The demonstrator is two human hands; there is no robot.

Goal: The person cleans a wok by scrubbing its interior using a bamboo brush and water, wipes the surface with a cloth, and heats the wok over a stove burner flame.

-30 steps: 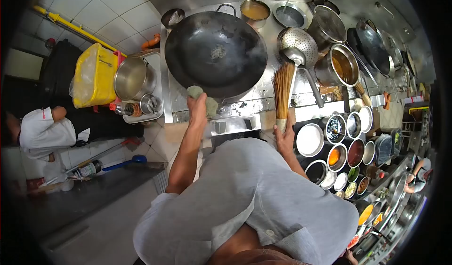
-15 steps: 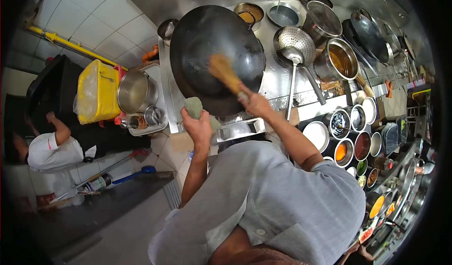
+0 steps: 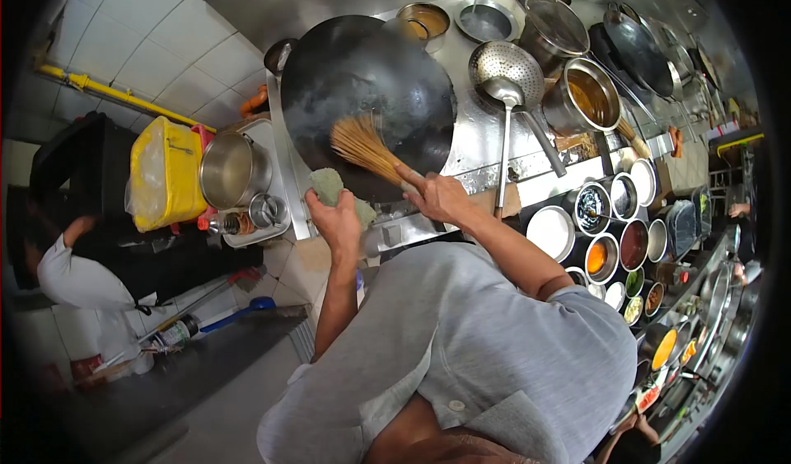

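A large black wok [image 3: 354,68] sits on the stove in front of me, with faint steam over its dark inner surface. My right hand [image 3: 442,198] is closed round the handle of a bamboo wok brush [image 3: 367,147], whose splayed bristles lie over the near part of the wok. At the wok's near left edge, my left hand [image 3: 336,223] grips a folded grey-green cloth [image 3: 326,185]. Part of the cloth shows on either side of the fingers, and the wok's rim behind it is hidden.
Right of the wok lie a perforated strainer [image 3: 504,62] and a ladle [image 3: 506,93], beside a pot of brown liquid [image 3: 583,101]. Several seasoning containers [image 3: 550,235] stand nearer. At left are a yellow bin [image 3: 161,175], a steel pot [image 3: 233,170] and another person [image 3: 86,270].
The brush has come from the wok's middle toward its near left side, its bristles now sharp rather than blurred. My left hand still holds the cloth. The view has shifted slightly.
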